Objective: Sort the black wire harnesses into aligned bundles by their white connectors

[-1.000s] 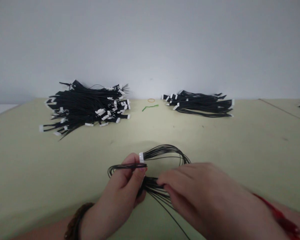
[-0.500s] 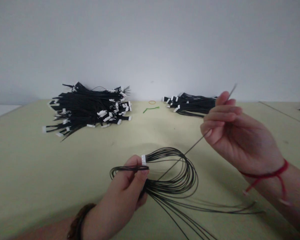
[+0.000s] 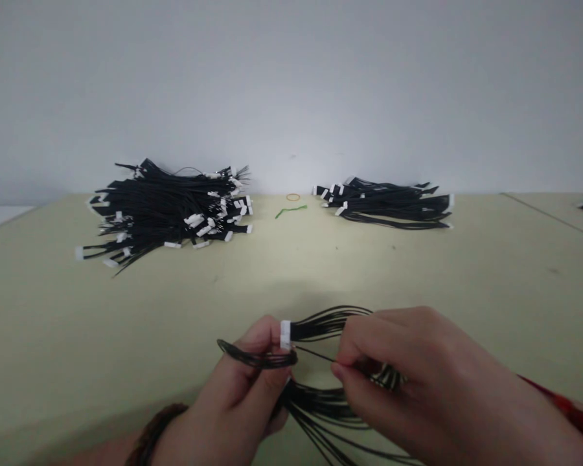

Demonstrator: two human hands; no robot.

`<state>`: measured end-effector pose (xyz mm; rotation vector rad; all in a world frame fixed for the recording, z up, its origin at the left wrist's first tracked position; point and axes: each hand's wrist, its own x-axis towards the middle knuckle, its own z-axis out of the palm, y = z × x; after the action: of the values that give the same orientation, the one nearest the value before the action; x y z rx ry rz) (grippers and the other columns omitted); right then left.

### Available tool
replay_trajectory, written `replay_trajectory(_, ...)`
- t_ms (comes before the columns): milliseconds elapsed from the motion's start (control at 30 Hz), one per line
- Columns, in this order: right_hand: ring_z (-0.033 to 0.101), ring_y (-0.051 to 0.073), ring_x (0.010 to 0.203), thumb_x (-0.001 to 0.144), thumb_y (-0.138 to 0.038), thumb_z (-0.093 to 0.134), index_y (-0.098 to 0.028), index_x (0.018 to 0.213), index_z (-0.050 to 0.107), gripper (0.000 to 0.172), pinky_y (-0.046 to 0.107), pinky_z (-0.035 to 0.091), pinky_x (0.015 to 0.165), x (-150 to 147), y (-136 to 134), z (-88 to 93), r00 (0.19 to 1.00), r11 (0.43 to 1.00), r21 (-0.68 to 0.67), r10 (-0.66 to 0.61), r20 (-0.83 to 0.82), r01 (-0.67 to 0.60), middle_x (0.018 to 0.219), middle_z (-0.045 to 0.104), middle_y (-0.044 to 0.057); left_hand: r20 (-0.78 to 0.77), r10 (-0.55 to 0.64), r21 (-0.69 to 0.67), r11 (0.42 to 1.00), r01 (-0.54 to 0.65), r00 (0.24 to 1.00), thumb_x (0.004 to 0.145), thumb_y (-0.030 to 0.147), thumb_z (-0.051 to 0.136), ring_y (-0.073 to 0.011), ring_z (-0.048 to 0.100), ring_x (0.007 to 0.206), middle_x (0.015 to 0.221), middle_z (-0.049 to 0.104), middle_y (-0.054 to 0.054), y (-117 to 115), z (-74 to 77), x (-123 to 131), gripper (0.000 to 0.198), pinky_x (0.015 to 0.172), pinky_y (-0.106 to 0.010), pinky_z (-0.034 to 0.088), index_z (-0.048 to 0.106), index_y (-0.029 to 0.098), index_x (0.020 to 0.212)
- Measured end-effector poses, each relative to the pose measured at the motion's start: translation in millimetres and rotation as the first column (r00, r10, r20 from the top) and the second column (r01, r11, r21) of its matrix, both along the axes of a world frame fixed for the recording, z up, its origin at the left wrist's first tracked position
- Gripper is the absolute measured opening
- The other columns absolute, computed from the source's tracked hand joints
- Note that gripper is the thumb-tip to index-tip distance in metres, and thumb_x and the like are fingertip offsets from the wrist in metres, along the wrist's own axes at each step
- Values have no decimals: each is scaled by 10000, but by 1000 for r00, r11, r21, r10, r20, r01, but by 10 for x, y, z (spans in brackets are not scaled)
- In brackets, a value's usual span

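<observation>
Now the left hand [image 3: 236,385] clamps thin black wires [image 3: 320,327] just below a white plastic plug [image 3: 285,334] standing upright, wires going sideways; the right hand [image 3: 418,369] pinches one wire [image 3: 315,353] between its fingers.

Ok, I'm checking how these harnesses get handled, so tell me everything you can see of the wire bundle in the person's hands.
The wire bundle is a sheaf of thin black wires, plastic-coated by the look of them, gathered at one end into a white connector. The strands bow outward in loose loops and trail toward the bottom of the view. The left hand pinches the bundle just below the connector, with a thin coil lying across its fingers. The right hand pinches strands further along.
</observation>
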<state>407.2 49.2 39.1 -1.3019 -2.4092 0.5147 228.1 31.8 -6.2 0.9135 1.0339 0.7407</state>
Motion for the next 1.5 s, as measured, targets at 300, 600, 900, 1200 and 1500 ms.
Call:
replay_trajectory(300, 403, 80, 483, 729, -102, 517, -189, 592, 461, 172, 243, 228, 471, 30, 8, -1, 999, 999, 40, 31, 33, -32, 555, 494, -60, 8, -24, 45, 999, 24, 1000, 746, 613, 506, -63, 204, 459, 559, 258, 92, 1, -16, 7, 398, 419, -173, 196, 402, 229, 749)
replay_trajectory(600, 448, 92, 487, 723, -113, 542, -204, 634, 495, 135, 257, 244, 472, -3, -50, -37, 998, 988, 143, 46, 36, -51, 579, 528, -61, -221, 12, 229, 972, 40, 975, 845, 470, 462, -91, 272, 505, 574, 318, 59, 0, -45, -42, 280, 441, -182, 252, 467, 209, 743)
replay_trajectory(900, 417, 117, 460, 713, -99, 584, -207, 628, 483, 171, 290, 189, 474, -22, -59, -78, 984, 967, 226, 84, 157, -119, 566, 511, -54, -354, -148, 322, 908, 269, 923, 906, 386, 341, -96, 279, 523, 647, 358, 36, -15, -37, -76, 251, 461, -183, 310, 492, 202, 827)
replay_trajectory(1200, 466, 128, 576, 871, -172, 454, -181, 743, 523, 146, 278, 271, 544, -5, 98, -63, 979, 951, 261, 130, 157, -168, 668, 537, -16, -128, -80, 100, 991, 94, 989, 857, 408, 443, -62, 274, 438, 550, 313, 84, 80, -50, 3, 208, 399, -152, 251, 435, 214, 782)
replay_trajectory(1500, 459, 108, 514, 843, -207, 461, -216, 738, 503, 113, 258, 296, 494, 414, -270, -50, 965, 980, 160, 77, 251, -120, 625, 489, -32, -112, 156, 13, 988, -156, 981, 841, 372, 474, -42, 306, 416, 558, 339, 91, 142, -91, 37, 157, 386, -119, 309, 449, 219, 818)
